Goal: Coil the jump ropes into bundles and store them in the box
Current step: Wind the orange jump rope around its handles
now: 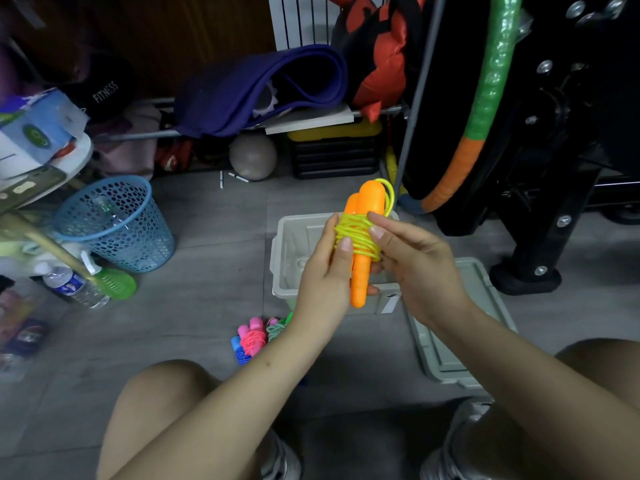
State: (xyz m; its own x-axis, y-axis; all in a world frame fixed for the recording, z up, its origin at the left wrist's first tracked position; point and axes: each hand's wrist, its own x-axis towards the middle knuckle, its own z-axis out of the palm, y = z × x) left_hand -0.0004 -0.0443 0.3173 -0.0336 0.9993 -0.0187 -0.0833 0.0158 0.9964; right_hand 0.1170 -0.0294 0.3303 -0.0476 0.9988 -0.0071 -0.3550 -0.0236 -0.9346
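I hold a jump rope (360,237) with two orange handles side by side and yellow cord wound round them, above the open grey box (287,258). My left hand (325,268) grips the handles from the left, thumb on the cord. My right hand (408,258) pinches the yellow windings from the right; a loop of cord sticks out past the handle tops. On the floor near my left forearm lie a pink rope bundle (252,336), a blue one (239,351) and a green one (277,329).
The box's grey lid (460,334) lies on the floor to its right. A blue mesh bin (117,223) and a water bottle (74,285) stand at the left. A black exercise frame (540,188) rises at the right. My knees fill the bottom.
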